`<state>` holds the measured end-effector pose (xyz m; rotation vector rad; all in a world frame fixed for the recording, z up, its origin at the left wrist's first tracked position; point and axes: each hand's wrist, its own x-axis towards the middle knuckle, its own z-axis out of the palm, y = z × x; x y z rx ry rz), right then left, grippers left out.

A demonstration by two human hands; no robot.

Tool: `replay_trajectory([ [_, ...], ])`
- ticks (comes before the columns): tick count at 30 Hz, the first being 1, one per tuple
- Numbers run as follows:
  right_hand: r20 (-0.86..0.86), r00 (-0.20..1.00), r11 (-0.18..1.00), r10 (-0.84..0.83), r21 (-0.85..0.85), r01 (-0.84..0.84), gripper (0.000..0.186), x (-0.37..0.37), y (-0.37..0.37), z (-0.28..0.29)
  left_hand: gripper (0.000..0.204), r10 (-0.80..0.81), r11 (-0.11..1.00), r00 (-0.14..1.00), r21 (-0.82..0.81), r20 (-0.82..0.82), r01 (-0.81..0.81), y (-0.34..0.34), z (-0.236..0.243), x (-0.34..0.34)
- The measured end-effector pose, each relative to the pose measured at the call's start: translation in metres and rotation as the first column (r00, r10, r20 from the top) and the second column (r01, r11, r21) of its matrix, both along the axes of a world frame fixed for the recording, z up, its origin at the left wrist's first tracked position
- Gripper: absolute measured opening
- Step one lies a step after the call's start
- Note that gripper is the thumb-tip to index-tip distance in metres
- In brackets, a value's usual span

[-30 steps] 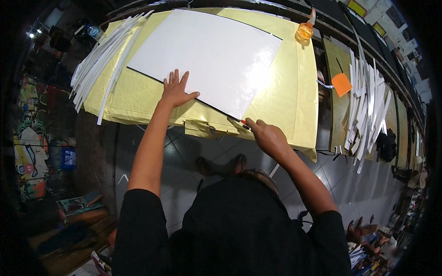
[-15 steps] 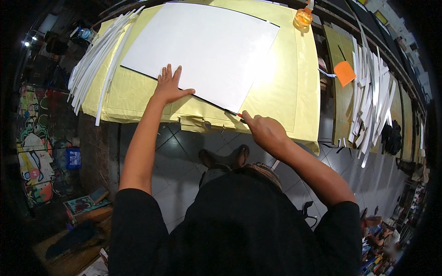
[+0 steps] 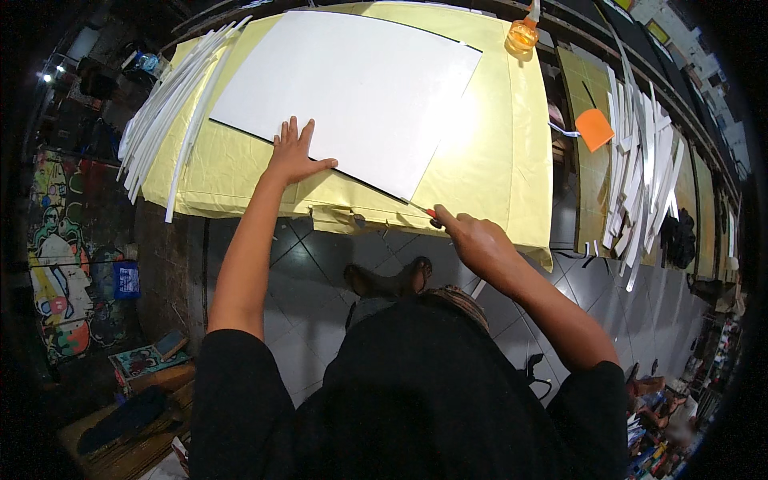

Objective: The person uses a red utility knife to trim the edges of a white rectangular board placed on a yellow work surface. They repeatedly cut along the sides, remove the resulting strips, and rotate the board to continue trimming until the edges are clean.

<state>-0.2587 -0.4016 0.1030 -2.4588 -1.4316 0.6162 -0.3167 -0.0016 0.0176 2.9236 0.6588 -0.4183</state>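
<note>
A large white sheet or board [image 3: 352,88] with dark edging along its near and far sides lies at a slant on a yellow-covered table [image 3: 488,168]. My left hand [image 3: 298,156] rests on the near edge of the board, fingers spread and thumb pointing right. My right hand [image 3: 478,240] is wrapped round the red handle of a cutter knife [image 3: 430,213]. The thin blade reaches toward the board's near right corner; whether it touches there I cannot tell.
Long white strips [image 3: 172,104] lie piled at the table's left end. An orange bottle [image 3: 522,36] stands at the far right. Beyond the right edge are more white strips [image 3: 632,160] on a board, and an orange scraper-like piece [image 3: 594,130].
My right hand has moved a little right and nearer to me with the cutter knife, baring more blade by the corner. The left hand keeps its place on the board.
</note>
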Motion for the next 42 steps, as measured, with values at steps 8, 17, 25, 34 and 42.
replay_trajectory([
  [8, 0.080, 0.996, 0.998, 0.043, 0.049, -0.047, 0.041, 0.002, 0.030, -0.021, 0.124, 0.003, 1.000, 1.000, -0.006, 0.015, -0.003, -0.002, 0.001, -0.002],
  [17, 0.206, 0.978, 1.000, 0.013, 0.006, -0.015, 0.046, -0.011, 0.033, -0.030, 0.127, 0.007, 1.000, 1.000, 0.005, -0.026, -0.007, 0.001, -0.002, 0.001],
  [25, 0.150, 0.989, 0.975, -0.002, -0.219, 0.035, 0.067, -0.026, 0.052, -0.013, 0.126, 0.007, 1.000, 1.000, 0.007, -0.020, -0.007, 0.000, -0.001, 0.000],
  [34, 0.045, 0.999, 0.979, -0.005, -0.202, 0.014, 0.062, -0.015, 0.038, -0.009, 0.126, 0.007, 0.999, 0.999, 0.034, -0.039, -0.006, -0.001, 0.001, 0.000],
  [42, -0.004, 0.999, 0.985, -0.040, -0.171, 0.038, 0.064, -0.011, 0.004, 0.002, 0.127, 0.006, 0.999, 0.999, 0.043, -0.039, -0.004, -0.001, 0.001, 0.000],
])
